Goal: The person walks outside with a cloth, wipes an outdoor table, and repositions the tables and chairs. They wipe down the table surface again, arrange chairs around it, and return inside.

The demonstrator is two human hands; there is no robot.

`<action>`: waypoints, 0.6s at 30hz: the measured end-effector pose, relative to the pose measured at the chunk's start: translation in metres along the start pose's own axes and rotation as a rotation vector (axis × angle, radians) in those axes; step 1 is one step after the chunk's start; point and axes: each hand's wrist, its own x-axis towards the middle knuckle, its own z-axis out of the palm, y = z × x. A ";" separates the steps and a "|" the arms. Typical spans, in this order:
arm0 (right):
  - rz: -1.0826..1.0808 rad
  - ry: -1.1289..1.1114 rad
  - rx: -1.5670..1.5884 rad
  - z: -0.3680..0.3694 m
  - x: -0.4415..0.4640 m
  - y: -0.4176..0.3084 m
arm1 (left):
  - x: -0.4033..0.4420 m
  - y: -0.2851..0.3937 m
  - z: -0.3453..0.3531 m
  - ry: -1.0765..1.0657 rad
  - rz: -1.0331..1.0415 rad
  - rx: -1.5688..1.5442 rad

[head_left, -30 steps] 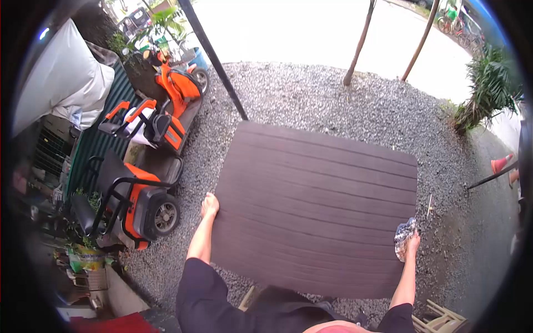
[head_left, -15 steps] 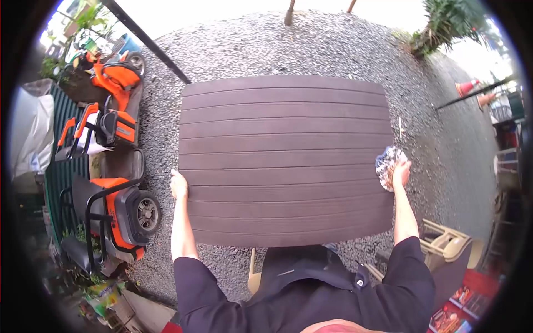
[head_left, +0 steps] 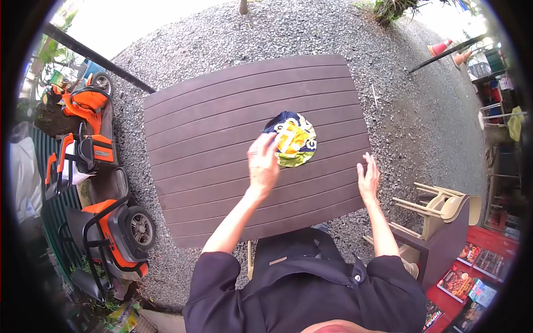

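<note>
A round cloth rag (head_left: 297, 145) with navy, orange and yellow-green patches and pale lettering lies flat on the brown slatted tabletop (head_left: 222, 144), right of its middle. My left hand (head_left: 263, 164) reaches over the table to the rag's left edge, its fingertips overlapping that edge with the fingers extended. My right hand (head_left: 368, 176) is at the table's right edge, empty, with thumb and fingers apart.
Gravel (head_left: 183, 61) surrounds the table. An orange and black scooter (head_left: 119, 233) stands at left, with another orange scooter (head_left: 91, 111) beyond. Stacked beige chairs (head_left: 438, 208) and a red surface with printed menus (head_left: 458, 280) are at right. A dark pole (head_left: 100, 58) slants at upper left.
The rag has gone from my right hand at the right edge to the tabletop, with a different side showing. My left hand has moved from the left edge to the rag. The view has turned.
</note>
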 end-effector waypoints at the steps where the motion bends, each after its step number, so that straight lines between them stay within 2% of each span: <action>1: -0.041 0.007 -0.100 0.009 -0.011 0.010 | 0.002 0.006 0.019 -0.104 0.079 0.094; 2: -0.128 -0.047 -0.282 0.016 -0.020 0.017 | 0.001 0.008 0.044 -0.158 0.142 0.078; 3: -0.141 -0.064 -0.310 0.019 -0.024 0.013 | 0.005 0.005 0.057 -0.276 0.179 0.059; 5: -0.107 -0.035 -0.333 0.033 -0.028 0.017 | 0.029 -0.012 0.072 -0.300 0.235 0.129; 7: -0.097 -0.059 -0.340 0.034 -0.022 0.011 | 0.064 -0.012 0.105 -0.233 0.152 0.217; 9: -0.109 -0.057 -0.336 0.032 -0.018 0.009 | 0.095 0.018 0.143 -0.231 0.217 0.127; 10: -0.104 -0.061 -0.344 0.033 -0.018 0.009 | 0.105 0.037 0.171 -0.250 0.275 -0.054; 11: -0.105 -0.067 -0.347 0.034 -0.019 0.010 | 0.109 0.058 0.206 -0.264 0.340 -0.056; 13: -0.100 -0.082 -0.372 0.036 -0.019 0.010 | 0.116 0.081 0.252 -0.147 0.475 -0.191; 14: -0.112 -0.074 -0.369 0.039 -0.017 0.011 | 0.127 0.076 0.269 -0.121 0.509 -0.140; 15: -0.124 -0.075 -0.371 0.039 -0.017 0.012 | 0.143 0.060 0.259 -0.129 0.461 -0.090; 17: -0.127 -0.080 -0.375 0.040 -0.016 0.007 | 0.187 -0.004 0.201 -0.255 0.193 0.005; 18: -0.137 -0.065 -0.372 0.039 -0.015 0.004 | 0.199 -0.053 0.172 -0.202 0.076 0.026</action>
